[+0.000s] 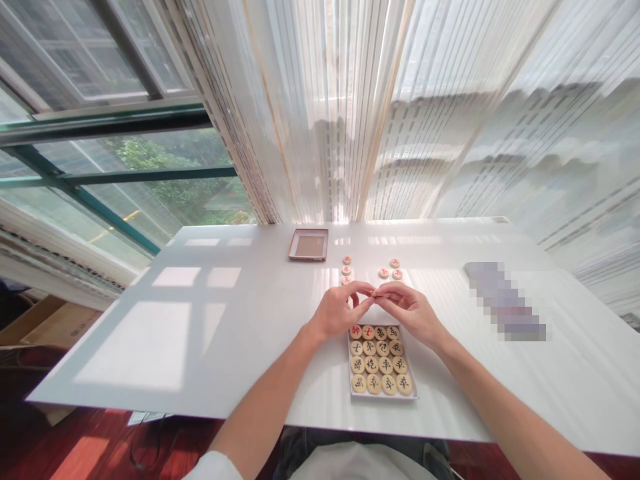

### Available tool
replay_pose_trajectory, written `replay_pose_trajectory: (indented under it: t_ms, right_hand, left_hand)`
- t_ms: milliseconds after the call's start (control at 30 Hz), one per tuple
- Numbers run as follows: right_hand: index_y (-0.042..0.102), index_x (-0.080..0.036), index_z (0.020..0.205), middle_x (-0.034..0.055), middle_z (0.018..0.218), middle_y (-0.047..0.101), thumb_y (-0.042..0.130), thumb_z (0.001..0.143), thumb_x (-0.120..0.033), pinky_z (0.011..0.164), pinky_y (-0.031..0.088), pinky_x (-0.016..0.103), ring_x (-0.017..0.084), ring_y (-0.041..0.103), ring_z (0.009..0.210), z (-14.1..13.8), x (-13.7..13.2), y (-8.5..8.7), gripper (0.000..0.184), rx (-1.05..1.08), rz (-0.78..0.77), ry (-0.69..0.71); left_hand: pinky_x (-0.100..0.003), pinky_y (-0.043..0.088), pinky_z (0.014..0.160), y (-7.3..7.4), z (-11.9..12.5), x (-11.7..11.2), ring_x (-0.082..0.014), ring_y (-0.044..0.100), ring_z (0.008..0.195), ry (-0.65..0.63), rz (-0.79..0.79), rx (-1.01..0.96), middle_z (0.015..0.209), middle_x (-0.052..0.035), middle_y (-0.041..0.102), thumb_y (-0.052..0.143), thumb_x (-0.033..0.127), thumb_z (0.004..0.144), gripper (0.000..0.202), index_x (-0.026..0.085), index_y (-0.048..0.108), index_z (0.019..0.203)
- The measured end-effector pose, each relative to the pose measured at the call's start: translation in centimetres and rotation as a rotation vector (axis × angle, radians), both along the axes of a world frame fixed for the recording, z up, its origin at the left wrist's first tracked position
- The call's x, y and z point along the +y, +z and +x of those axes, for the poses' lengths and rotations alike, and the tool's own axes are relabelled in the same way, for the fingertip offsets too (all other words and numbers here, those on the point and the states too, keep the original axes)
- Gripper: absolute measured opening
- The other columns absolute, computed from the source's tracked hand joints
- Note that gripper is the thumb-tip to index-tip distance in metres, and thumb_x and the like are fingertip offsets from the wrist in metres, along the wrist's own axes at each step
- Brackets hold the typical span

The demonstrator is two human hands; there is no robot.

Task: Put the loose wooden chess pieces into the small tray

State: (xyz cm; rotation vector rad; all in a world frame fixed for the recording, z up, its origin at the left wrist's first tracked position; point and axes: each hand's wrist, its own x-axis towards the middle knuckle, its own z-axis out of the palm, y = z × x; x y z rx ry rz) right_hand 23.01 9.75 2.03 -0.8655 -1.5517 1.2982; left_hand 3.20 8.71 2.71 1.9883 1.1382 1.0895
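My left hand (336,311) and my right hand (407,311) meet at the fingertips above the table. Between their pinched thumbs and fingers is a small Chinese chess piece (374,294), mostly covered by the fingers. Just below the hands lies a shallow white box (384,398), filled with rows of round wooden Chinese chess pieces (385,365). Most carry black characters; two in the top row are red. Beyond my left hand stand red-marked pieces (347,270) in a column, the nearest partly hidden. Past my right hand are more red-marked pieces (395,264).
A brown-rimmed square tray or lid (309,245) lies at the back of the white table (240,373). To the right is a blurred-out greyish object (505,300). A striped sheer curtain (325,133) hangs along the far edge, with a window at the left.
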Motion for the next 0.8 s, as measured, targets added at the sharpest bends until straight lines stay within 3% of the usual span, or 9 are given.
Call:
replay_pose_trajectory:
  t_ms: [300,533,667,800]
  right_hand:
    - [0.064,-0.023,0.091,0.0041,0.091,0.065,0.074,0.085,-0.042,0.088,0.055,0.039,0.022,0.065,0.092,0.2,0.2,0.0,0.023,-0.029,0.041,-0.060]
    - [0.058,-0.024,0.085,0.0002,0.084,0.058,0.074,0.086,-0.039,0.079,0.053,0.033,0.018,0.061,0.083,0.4,0.4,0.0,0.022,-0.004,0.063,-0.082]
    - [0.061,-0.024,0.090,0.0021,0.088,0.061,0.073,0.086,-0.040,0.084,0.053,0.036,0.020,0.063,0.087,0.6,0.0,0.7,0.021,-0.042,0.082,-0.116]
    - [0.064,-0.024,0.097,0.0052,0.096,0.068,0.071,0.088,-0.044,0.089,0.055,0.038,0.023,0.067,0.095,1.4,-2.0,1.9,0.024,-0.120,-0.004,-0.108]
  left_hand:
    - [-0.024,0.049,0.062,0.6,-0.4,0.0,-0.0104,0.059,0.062,0.035,0.010,0.058,0.093,-0.0004,0.074,0.062,0.032,0.092,0.013,0.022,0.068,0.097]
    - [-0.026,0.049,0.067,1.3,-0.9,-1.0,-0.0142,0.062,0.070,-0.084,0.071,0.255,0.086,0.0000,0.073,0.069,0.031,0.085,0.009,0.024,0.071,0.091]
    - [-0.025,0.047,0.064,1.1,-0.9,-1.0,-0.0136,0.060,0.066,-0.065,0.061,0.269,0.077,-0.0001,0.070,0.063,0.031,0.089,0.013,0.022,0.072,0.090]
    - [-0.025,0.047,0.063,1.2,-1.0,-0.8,-0.0135,0.059,0.065,-0.074,-0.003,0.269,0.078,-0.0001,0.071,0.065,0.029,0.087,0.012,0.023,0.075,0.088]
